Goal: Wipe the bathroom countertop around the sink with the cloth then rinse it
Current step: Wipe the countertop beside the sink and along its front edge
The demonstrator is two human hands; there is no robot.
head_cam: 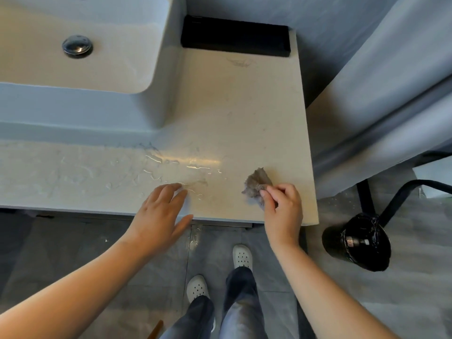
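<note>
A small crumpled grey cloth (257, 182) lies on the pale stone countertop (234, 113) near its front right corner. My right hand (283, 206) pinches the cloth's near edge with curled fingers. My left hand (159, 214) rests with straight fingers on the counter's front edge, its fingertips at streaks of water (171, 167). The white vessel sink (80, 57) with a chrome drain plug (77, 46) stands at the back left.
A black box (234, 36) sits against the back wall on the counter. A grey curtain (391, 81) hangs to the right. On the floor at right stands a black bin (357, 243). My feet in white clogs (242, 256) are below the counter edge.
</note>
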